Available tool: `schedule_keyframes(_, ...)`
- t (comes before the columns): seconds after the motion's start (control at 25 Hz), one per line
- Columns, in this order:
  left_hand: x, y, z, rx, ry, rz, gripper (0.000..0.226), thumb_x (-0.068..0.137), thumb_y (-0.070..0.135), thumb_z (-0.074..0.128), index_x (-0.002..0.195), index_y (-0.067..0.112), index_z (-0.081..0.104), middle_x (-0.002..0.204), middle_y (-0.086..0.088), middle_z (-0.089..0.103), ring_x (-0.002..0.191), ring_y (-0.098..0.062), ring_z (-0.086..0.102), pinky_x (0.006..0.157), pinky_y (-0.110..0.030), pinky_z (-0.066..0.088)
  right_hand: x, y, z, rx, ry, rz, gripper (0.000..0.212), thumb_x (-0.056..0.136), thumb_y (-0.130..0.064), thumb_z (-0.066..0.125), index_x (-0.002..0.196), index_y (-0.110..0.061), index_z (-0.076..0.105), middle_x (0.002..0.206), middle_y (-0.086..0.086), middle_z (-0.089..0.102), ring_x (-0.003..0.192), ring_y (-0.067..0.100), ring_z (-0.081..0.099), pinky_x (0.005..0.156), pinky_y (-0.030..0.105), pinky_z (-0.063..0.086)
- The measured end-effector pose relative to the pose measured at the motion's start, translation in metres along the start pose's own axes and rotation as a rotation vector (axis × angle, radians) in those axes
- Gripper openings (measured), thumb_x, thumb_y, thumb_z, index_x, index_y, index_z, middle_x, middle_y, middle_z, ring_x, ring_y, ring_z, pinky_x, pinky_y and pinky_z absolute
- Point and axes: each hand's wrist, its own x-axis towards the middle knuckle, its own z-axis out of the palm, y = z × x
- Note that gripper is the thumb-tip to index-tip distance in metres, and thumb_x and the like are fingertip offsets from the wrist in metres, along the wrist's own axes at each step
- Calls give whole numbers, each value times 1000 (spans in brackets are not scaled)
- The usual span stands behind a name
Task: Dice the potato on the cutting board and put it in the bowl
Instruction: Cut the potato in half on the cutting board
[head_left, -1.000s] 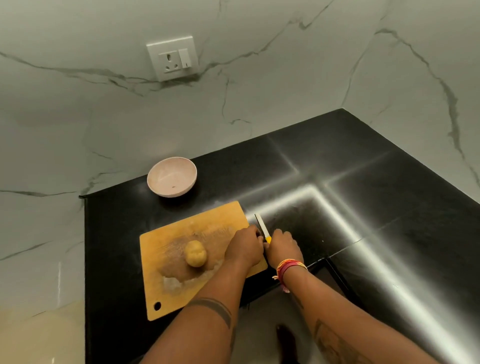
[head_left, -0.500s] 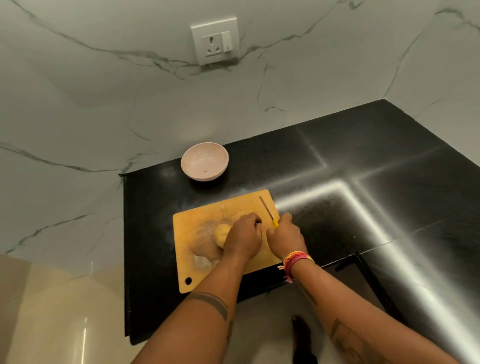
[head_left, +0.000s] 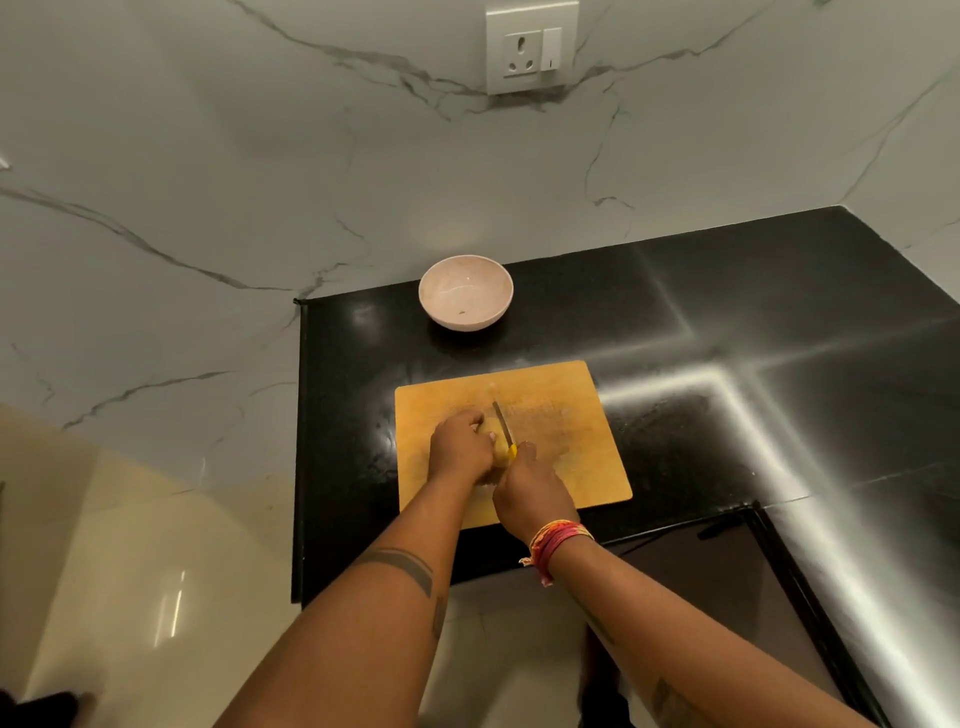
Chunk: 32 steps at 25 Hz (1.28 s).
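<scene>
Potato (head_left: 500, 453) sits on the wooden cutting board (head_left: 571, 441), mostly hidden under the left hand (head_left: 460, 447), whose fingers curl over it. The right hand (head_left: 530, 491) grips a yellow-handled knife (head_left: 504, 423), blade just beside the potato's right side. A pale bowl (head_left: 466, 292) stands beyond the board, apart from it. The tabletop (head_left: 727, 364) is glossy black with light streaks; marble walls carry a white socket (head_left: 531, 47). Only a pale yellow, peeled sliver of potato shows.
</scene>
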Motion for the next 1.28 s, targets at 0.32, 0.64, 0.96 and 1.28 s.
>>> schedule_keyframes(0.32,-7,-2,-1,-88,27,-26,48,95,13,67,142,21,59,149,0,54,137,-24,49,117,-32,36,-3,-6,8,-44,-16,-17,32,101,-22,38,131,-10,42,111,18,67,95,36,66,74,41,51)
schedule_keyframes(0.64,-3,-3,-5,70,-96,86,64,91,16,73,150,22,48,151,-5,50,136,-27,48,116,-35,36,0,-5,5,-50,-40,5,32,101,-19,38,130,-8,41,114,19,65,99,37,65,77,41,50)
schedule_keyframes(0.96,-5,-6,-10,237,-102,275,70,88,15,75,151,17,45,149,-3,49,137,-23,44,115,-30,31,6,-4,1,-74,-70,-10,26,100,-25,43,118,-8,48,110,19,65,100,37,64,77,41,50)
schedule_keyframes(1.28,-5,-10,-12,252,-105,328,65,87,14,76,147,17,51,146,0,52,134,-22,47,115,-30,34,17,-11,-4,-40,-139,49,13,96,-19,47,105,-10,51,98,12,63,82,29,57,73,36,47)
